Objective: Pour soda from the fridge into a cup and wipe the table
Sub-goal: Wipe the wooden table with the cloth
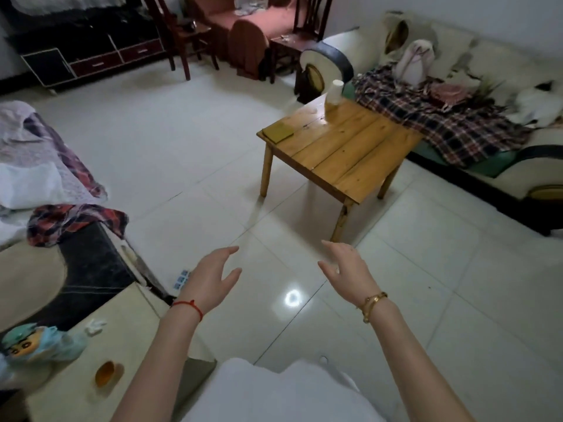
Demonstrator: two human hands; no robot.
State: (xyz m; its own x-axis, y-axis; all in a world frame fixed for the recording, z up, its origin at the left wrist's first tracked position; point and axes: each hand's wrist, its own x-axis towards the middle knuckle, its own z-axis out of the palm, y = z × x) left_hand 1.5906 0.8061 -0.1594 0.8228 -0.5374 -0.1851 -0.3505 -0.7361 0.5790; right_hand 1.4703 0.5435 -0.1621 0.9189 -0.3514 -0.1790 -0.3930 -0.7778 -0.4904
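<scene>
Pale glossy floor tiles [189, 153] lit by a round light reflection [293, 298], a cream sofa [457, 71] draped with a plaid blanket [432, 117] along the right wall, dark wooden chairs [182, 35] and a low black cabinet [85, 53] set at the far side.

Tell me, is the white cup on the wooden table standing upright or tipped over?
Upright. The white cup stands on its base at the far corner of the wooden table. Whether it holds anything cannot be told.

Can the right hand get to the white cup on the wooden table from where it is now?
Probably not yet. The right hand hangs open over bare floor, short of the wooden table, and the white cup stands at its far corner. Nothing blocks the way; the person must step closer.
</scene>
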